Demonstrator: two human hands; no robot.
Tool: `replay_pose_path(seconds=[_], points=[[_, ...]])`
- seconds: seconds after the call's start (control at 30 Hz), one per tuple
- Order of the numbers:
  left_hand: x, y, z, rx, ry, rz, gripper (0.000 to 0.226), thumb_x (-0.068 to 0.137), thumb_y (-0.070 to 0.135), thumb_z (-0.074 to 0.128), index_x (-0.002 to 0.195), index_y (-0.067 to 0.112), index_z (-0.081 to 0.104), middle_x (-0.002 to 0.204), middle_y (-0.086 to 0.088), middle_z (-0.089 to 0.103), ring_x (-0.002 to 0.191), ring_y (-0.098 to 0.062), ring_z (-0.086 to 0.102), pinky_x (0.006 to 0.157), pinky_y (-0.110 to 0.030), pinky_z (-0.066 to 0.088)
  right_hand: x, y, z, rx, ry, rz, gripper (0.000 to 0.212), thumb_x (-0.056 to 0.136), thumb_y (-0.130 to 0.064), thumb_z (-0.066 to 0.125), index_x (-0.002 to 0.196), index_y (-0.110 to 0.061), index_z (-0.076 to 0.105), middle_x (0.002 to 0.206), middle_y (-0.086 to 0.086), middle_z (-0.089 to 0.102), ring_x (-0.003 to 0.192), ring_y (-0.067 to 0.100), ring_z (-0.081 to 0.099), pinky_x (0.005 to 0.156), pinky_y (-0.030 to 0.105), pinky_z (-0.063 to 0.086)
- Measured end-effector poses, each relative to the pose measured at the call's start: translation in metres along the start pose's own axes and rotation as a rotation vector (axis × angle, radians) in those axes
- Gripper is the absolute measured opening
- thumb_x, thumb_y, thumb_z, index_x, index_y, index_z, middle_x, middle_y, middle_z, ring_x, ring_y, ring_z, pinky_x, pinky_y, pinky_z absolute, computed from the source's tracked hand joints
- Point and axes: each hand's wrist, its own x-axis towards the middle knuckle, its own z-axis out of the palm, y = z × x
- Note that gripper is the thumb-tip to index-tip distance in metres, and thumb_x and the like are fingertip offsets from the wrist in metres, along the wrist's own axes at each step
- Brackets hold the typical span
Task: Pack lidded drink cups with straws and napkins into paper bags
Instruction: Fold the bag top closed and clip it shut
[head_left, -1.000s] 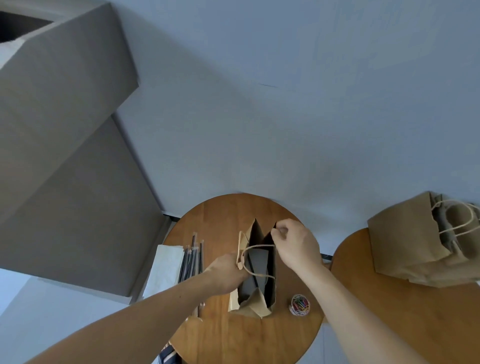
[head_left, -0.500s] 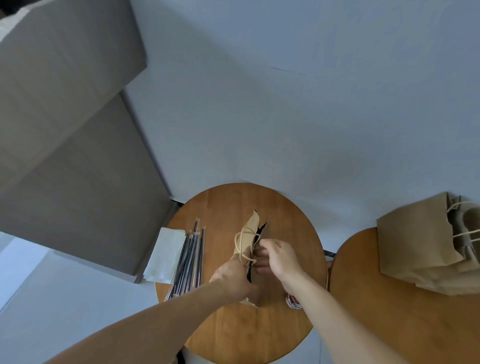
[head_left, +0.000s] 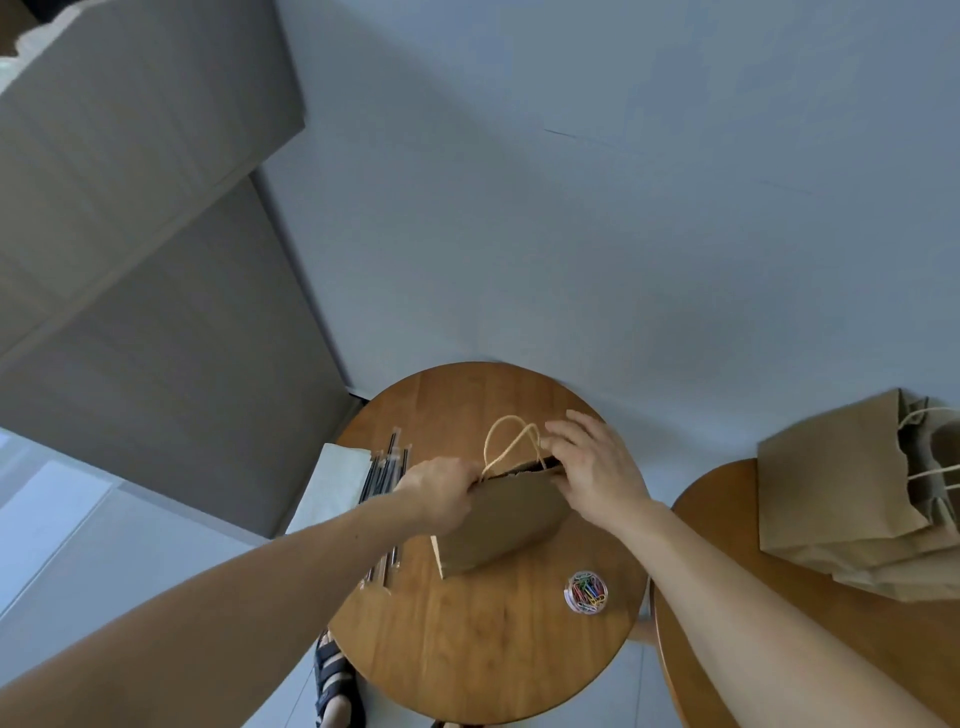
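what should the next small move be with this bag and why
Probably fold the top of the paper bag over: its mouth is pressed nearly flat, left hand pinching one end, right hand on the other, and a tub of paper clips sits nearby to fasten it.

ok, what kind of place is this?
Likely a home or office room staged for packing: small round wooden table, pile of brown paper bags on a second table, clear tub of coloured paper clips.
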Motion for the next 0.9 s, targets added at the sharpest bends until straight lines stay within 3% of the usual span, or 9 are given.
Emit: replay_pose_path(seconds=[0.07, 0.17, 0.27, 0.4, 0.53, 0.6, 0.7, 0.8, 0.9], points=[[0.003, -0.004, -0.010, -0.029, -0.022, 0.033, 0.025, 0.093, 0.014, 0.044, 0.081, 0.032, 0.057, 0.075, 0.011, 0.055, 0.080, -0.019, 0.058, 0.063, -0.029, 0.042, -0.001, 0.004, -0.001, -0.020, -0.001, 0.012, 0.011, 0.091, -0.025, 0.067, 0.098, -0.020, 0.072, 0.097, -0.002, 0.071, 0.100, 0.023, 0.062, 0.087, 0.035, 0.044], [0.007, -0.004, -0.018, -0.037, 0.025, 0.013, 0.026, 0.091, 0.019, 0.049, 0.105, 0.029, 0.069, 0.093, 0.007, 0.067, 0.087, -0.018, 0.063, 0.070, -0.030, 0.050, -0.005, 0.002, 0.002, 0.037, 0.019, 0.056, 0.012, 0.094, -0.027, 0.063, 0.086, -0.019, 0.068, 0.076, -0.003, 0.065, 0.073, 0.019, 0.059, 0.059, 0.030, 0.042], [0.010, 0.007, -0.015, 0.007, 0.152, -0.090, 0.016, 0.087, 0.030, 0.057, 0.073, 0.030, 0.062, 0.067, 0.008, 0.058, 0.062, -0.012, 0.055, 0.054, -0.026, 0.042, -0.006, 0.001, 0.007, 0.096, 0.032, 0.062, 0.012, 0.095, -0.027, 0.062, 0.093, -0.019, 0.070, 0.082, -0.002, 0.068, 0.076, 0.017, 0.060, 0.064, 0.033, 0.051], [0.015, 0.015, 0.003, -0.123, 0.332, -0.120, 0.015, 0.086, 0.034, 0.059, 0.090, 0.036, 0.073, 0.059, 0.017, 0.053, 0.067, -0.011, 0.055, 0.082, -0.029, 0.042, -0.007, 0.003, 0.011, 0.131, 0.050, 0.069, 0.016, 0.096, -0.028, 0.061, 0.098, -0.017, 0.072, 0.087, -0.001, 0.070, 0.080, 0.019, 0.062, 0.068, 0.036, 0.054], [0.017, 0.008, 0.012, -0.221, 0.367, -0.022, 0.011, 0.089, 0.035, 0.065, 0.088, 0.033, 0.076, 0.060, 0.020, 0.058, 0.070, -0.009, 0.062, 0.078, -0.026, 0.040, -0.017, 0.009, 0.016, 0.279, 0.129, 0.115, 0.019, 0.095, -0.033, 0.061, 0.103, -0.018, 0.071, 0.092, -0.006, 0.071, 0.081, 0.012, 0.063, 0.069, 0.028, 0.053], [0.020, 0.002, 0.012, -0.232, 0.356, 0.015, 0.013, 0.089, 0.035, 0.068, 0.077, 0.034, 0.074, 0.054, 0.023, 0.051, 0.058, 0.001, 0.051, 0.074, -0.027, 0.038, -0.026, 0.014, 0.019, 0.473, 0.278, 0.227, 0.026, 0.099, -0.035, 0.055, 0.110, -0.017, 0.069, 0.099, -0.010, 0.069, 0.087, 0.006, 0.062, 0.075, 0.022, 0.051], [0.023, -0.004, 0.014, -0.247, 0.444, 0.057, 0.046, 0.087, 0.029, 0.073, 0.049, 0.039, 0.047, 0.041, 0.024, 0.035, 0.048, 0.003, 0.040, 0.065, -0.029, 0.031, -0.045, 0.029, 0.036, 0.597, 0.414, 0.533, 0.027, 0.103, -0.028, 0.047, 0.114, -0.012, 0.066, 0.101, -0.004, 0.068, 0.091, 0.009, 0.061, 0.079, 0.025, 0.048], [0.024, -0.002, 0.016, -0.236, 0.456, 0.100, 0.048, 0.087, 0.026, 0.072, 0.051, 0.039, 0.042, 0.046, 0.023, 0.036, 0.049, -0.005, 0.045, 0.069, -0.031, 0.035, -0.067, 0.039, 0.070, 0.427, 0.044, 0.615, 0.018, 0.099, -0.021, 0.050, 0.100, -0.015, 0.067, 0.092, -0.003, 0.070, 0.076, 0.008, 0.059, 0.069, 0.030, 0.052], [0.026, 0.004, 0.020, -0.229, 0.491, 0.140, 0.061, 0.086, 0.022, 0.074, 0.051, 0.043, 0.028, 0.043, 0.024, 0.029, 0.047, 0.008, 0.032, 0.077, -0.036, 0.038, -0.082, 0.041, 0.106, 0.302, -0.249, 0.609, 0.020, 0.097, -0.020, 0.051, 0.095, -0.018, 0.071, 0.095, -0.006, 0.070, 0.081, 0.010, 0.062, 0.070, 0.032, 0.055]])
